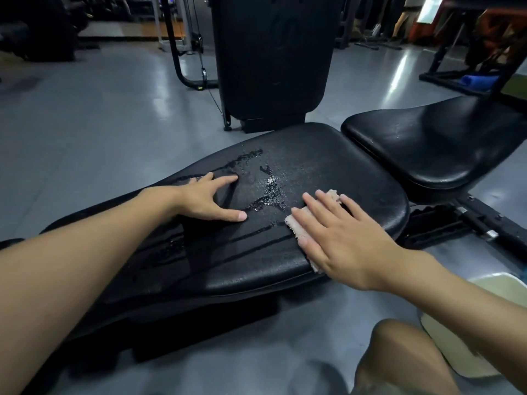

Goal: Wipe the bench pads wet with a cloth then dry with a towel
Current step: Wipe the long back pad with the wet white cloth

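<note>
Wet stage under way, judging by the surface: streaks and small puddles of water [269,195] across the middle of the back pad [328,166], with runs trailing down its near side. Right hand [342,238] flat, fingers straight and spread, pressing a pale pink cloth [293,222] onto the pad's near right part; only the cloth's edges show past the fingers. Left hand [212,199] open too, fingers splayed, resting on the pad's left side and holding nothing, probably as a brace. Far right end of the pad finely beaded, perhaps wiped over already; cannot say for sure. Seat pad [427,143] just beyond, across a narrow gap, with a few faint droplets and no clear sign of a full wipe. Left to do, at a guess: spread the standing water, cover the seat pad, then dry both. No certain towel in view; a blue roll [479,81] lies far right under a frame, too distant to identify.

Black textured vinyl, likely slick when wet. Grey glossy floor [99,109], an upright black pad [271,52] behind, a pale basin [490,283] beside the bare knee [399,352].
</note>
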Demonstrator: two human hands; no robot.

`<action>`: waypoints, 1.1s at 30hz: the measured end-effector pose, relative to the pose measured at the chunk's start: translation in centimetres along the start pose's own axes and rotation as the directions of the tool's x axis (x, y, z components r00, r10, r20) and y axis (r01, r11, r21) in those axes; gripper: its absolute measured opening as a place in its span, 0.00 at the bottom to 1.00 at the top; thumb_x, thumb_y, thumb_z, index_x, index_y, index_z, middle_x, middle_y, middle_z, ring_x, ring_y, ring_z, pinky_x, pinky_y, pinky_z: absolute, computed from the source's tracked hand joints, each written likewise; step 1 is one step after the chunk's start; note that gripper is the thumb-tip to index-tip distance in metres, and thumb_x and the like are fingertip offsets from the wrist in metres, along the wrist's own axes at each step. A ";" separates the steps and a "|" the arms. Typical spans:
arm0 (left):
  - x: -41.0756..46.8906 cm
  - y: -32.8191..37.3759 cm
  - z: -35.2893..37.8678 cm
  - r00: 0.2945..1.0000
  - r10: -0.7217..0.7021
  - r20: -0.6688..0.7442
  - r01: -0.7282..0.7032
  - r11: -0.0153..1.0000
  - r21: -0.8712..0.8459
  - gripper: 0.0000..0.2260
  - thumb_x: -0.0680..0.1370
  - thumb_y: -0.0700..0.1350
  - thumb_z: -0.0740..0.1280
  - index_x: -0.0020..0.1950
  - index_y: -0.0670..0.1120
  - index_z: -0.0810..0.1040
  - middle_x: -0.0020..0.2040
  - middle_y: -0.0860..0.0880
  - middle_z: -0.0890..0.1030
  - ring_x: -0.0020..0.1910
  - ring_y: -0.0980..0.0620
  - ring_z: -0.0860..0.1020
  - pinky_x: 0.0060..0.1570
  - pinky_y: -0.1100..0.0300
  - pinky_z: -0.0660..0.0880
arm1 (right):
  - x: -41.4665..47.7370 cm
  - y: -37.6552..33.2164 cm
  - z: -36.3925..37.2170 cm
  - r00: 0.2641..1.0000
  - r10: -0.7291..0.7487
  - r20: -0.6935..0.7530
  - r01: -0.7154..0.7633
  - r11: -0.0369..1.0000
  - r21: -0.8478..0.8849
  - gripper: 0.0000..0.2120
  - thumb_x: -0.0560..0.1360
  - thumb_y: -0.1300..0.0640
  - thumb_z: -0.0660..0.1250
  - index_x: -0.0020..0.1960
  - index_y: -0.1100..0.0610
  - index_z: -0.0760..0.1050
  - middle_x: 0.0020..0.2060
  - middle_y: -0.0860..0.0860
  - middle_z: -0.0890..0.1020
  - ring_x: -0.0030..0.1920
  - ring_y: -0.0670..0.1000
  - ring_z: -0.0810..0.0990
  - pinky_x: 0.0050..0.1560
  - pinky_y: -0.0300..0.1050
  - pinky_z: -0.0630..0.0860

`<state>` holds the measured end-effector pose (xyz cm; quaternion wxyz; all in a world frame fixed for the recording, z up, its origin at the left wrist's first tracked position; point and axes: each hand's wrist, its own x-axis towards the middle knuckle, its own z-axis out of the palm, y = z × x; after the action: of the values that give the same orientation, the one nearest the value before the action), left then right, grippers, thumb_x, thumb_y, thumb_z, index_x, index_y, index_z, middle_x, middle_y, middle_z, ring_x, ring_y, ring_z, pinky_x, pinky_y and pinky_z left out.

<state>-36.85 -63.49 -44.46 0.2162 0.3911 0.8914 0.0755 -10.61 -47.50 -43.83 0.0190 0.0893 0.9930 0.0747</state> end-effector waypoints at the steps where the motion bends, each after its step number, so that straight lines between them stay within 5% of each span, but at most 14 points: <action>1: 0.0 -0.3 0.1 1.000 -0.010 0.018 0.010 1.000 -0.004 0.59 0.50 0.84 0.63 0.78 0.69 0.48 0.82 0.44 0.46 0.80 0.38 0.43 0.78 0.40 0.47 | 0.8 0.1 0.3 1.000 0.001 0.002 -0.001 1.000 0.008 0.37 0.77 0.38 0.32 0.81 0.50 0.55 0.80 0.54 0.56 0.81 0.56 0.50 0.78 0.59 0.48; 6: 0.1 0.0 0.2 1.000 -0.011 0.018 0.011 0.999 -0.041 0.54 0.57 0.79 0.67 0.78 0.68 0.48 0.82 0.43 0.44 0.80 0.37 0.40 0.78 0.40 0.45 | 8.0 0.4 0.2 0.999 0.010 0.042 -0.010 1.000 0.002 0.40 0.72 0.37 0.28 0.81 0.47 0.47 0.82 0.53 0.48 0.81 0.54 0.43 0.78 0.56 0.41; 9: 0.0 0.1 0.3 0.999 -0.020 0.027 0.021 0.998 -0.058 0.54 0.57 0.77 0.67 0.78 0.68 0.47 0.82 0.44 0.43 0.79 0.35 0.40 0.77 0.39 0.46 | 13.3 0.9 0.2 0.997 0.038 0.068 -0.040 0.999 0.026 0.30 0.81 0.39 0.38 0.82 0.47 0.46 0.82 0.53 0.46 0.80 0.53 0.41 0.78 0.56 0.39; 16: 0.6 -0.3 0.4 0.999 -0.023 0.034 0.026 0.996 -0.088 0.53 0.56 0.76 0.69 0.77 0.71 0.48 0.82 0.46 0.42 0.79 0.36 0.39 0.77 0.37 0.47 | 25.8 2.4 -0.6 0.987 0.107 0.122 -0.116 0.991 0.065 0.30 0.82 0.39 0.38 0.82 0.48 0.46 0.81 0.54 0.45 0.81 0.55 0.40 0.78 0.58 0.38; 20: 1.0 -0.6 0.4 0.999 -0.020 0.026 0.022 0.994 -0.106 0.53 0.56 0.75 0.69 0.76 0.71 0.49 0.82 0.46 0.41 0.79 0.37 0.38 0.77 0.39 0.45 | 29.3 2.8 -0.7 0.987 0.121 0.106 -0.127 0.991 0.050 0.30 0.82 0.39 0.40 0.81 0.48 0.53 0.81 0.55 0.53 0.81 0.56 0.46 0.78 0.61 0.41; 26: 1.1 -0.6 0.5 1.000 -0.022 0.014 0.023 0.995 -0.099 0.54 0.55 0.76 0.69 0.77 0.69 0.49 0.82 0.43 0.42 0.79 0.38 0.37 0.78 0.42 0.43 | 27.1 2.2 -0.6 0.988 0.087 0.128 -0.092 0.995 0.037 0.29 0.82 0.40 0.40 0.82 0.47 0.49 0.81 0.54 0.48 0.81 0.57 0.43 0.78 0.59 0.40; 33: 1.1 -0.8 0.5 0.999 -0.033 0.016 0.035 0.996 -0.079 0.58 0.50 0.83 0.66 0.77 0.70 0.48 0.82 0.43 0.42 0.79 0.39 0.36 0.77 0.39 0.43 | 14.5 0.4 -0.1 0.997 -0.043 0.070 0.041 0.999 0.023 0.32 0.79 0.40 0.33 0.80 0.46 0.50 0.81 0.56 0.50 0.80 0.59 0.45 0.78 0.59 0.43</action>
<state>-37.84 -63.25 -45.57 0.2393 0.3675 0.8926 0.1041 -24.83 -44.46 -44.03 0.0547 0.0712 0.9941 0.0604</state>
